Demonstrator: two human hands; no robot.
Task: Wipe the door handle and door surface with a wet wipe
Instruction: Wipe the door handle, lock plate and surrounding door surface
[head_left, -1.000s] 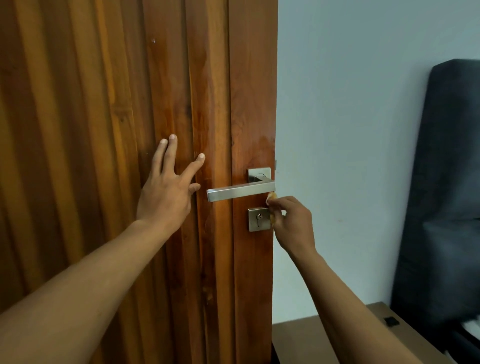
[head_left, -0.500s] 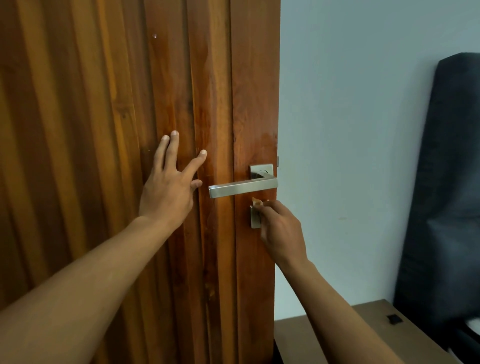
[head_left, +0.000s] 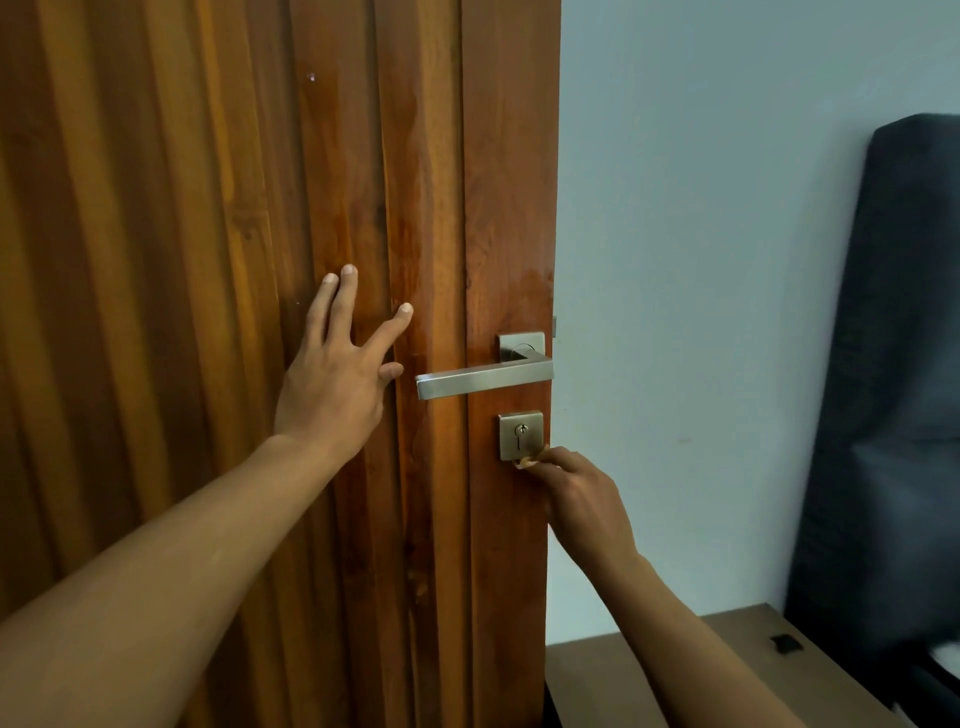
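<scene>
A ribbed brown wooden door (head_left: 218, 260) fills the left half of the view. Its brushed-metal lever handle (head_left: 483, 379) sits near the right edge, with a square keyhole plate (head_left: 521, 434) below it. My left hand (head_left: 337, 374) lies flat on the door just left of the handle, fingers spread. My right hand (head_left: 582, 499) is at the door's edge just under the keyhole plate, fingers pinched on a small, mostly hidden wad that looks like the wet wipe (head_left: 527, 461). A damp sheen shows on the wood above the handle.
A pale wall (head_left: 701, 260) lies right of the door's edge. A dark padded upright object (head_left: 893, 389) stands at the far right. A low brown surface (head_left: 753, 665) with a small black piece on it sits at the bottom right.
My right hand has slid down from covering the keyhole plate to just below it, so the plate shows again. My left hand has stayed flat on the door.
</scene>
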